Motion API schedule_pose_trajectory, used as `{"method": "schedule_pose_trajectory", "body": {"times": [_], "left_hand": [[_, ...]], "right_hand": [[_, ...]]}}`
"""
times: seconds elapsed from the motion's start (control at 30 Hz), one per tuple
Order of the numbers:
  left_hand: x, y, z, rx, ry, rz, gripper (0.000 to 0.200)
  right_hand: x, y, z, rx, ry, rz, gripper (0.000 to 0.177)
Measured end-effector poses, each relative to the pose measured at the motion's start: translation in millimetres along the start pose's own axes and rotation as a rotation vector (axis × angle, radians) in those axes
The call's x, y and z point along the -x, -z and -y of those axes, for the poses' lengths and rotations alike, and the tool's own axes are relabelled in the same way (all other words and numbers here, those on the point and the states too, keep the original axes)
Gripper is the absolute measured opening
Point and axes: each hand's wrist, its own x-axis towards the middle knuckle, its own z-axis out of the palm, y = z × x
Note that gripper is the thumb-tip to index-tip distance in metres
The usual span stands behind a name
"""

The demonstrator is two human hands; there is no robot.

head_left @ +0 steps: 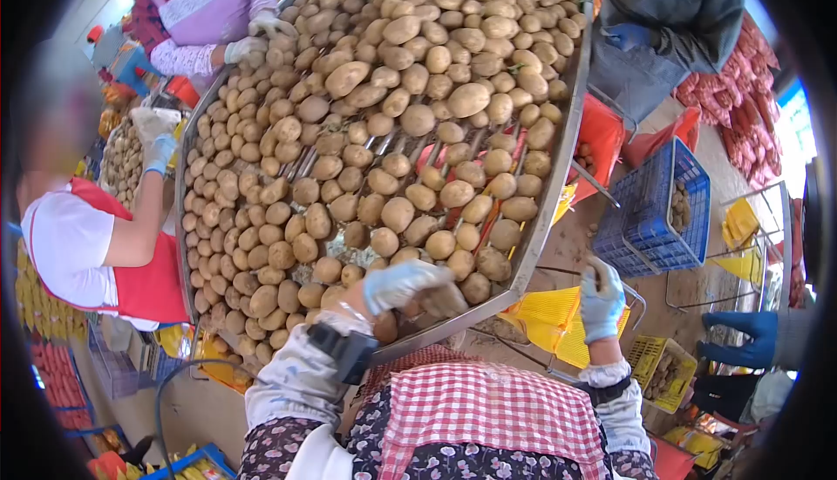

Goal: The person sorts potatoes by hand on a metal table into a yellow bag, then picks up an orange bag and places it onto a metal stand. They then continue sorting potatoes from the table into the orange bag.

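Loose brown potatoes (397,214) cover a metal-rimmed sorting table with rods (558,210) in front of me. My left hand (408,286), in a pale blue glove with dirty fingertips, reaches over the potatoes at the near edge. Its fingers are bent downward and smeared, hiding what is under them. A dark band-like device (342,351) sits on that wrist. Past the table's right corner, my right hand (602,301) is raised in a matching glove, fingers loosely bent and nothing visible in them. Just left of it, a yellow mesh bag (549,319) hangs on a metal frame.
A person in a red apron (96,245) works at the left; another person's gloved hand (247,49) touches the far-left potatoes. A dark-clothed person (667,18) stands far right. Blue crate (649,210), yellow crate (664,374) and red mesh sacks (741,101) occupy the right floor.
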Motion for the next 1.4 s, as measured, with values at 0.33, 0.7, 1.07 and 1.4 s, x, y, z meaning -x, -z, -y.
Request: {"method": "schedule_pose_trajectory", "body": {"times": [0.33,0.7,1.07,1.4], "left_hand": [[95.8,44.3,60.8,-1.426,-0.431,-1.225,0.029],[72.9,64.9,68.7,-1.436,0.065,-0.778,0.026],[83.9,69.1,44.5,-1.346,-0.122,-1.118,0.035],[62.4,93.5,41.8,-1.219,0.036,-0.886,0.064]], "right_hand": [[-61.7,-126.0,152.1,0.544,0.309,0.853,0.054],[-50.0,-104.6,137.6,-0.201,0.109,0.808,0.042],[27.2,-155.5,248.1,0.484,0.982,1.130,0.018],[9.6,-146.6,223.4,0.233,0.679,1.215,0.031]]}}
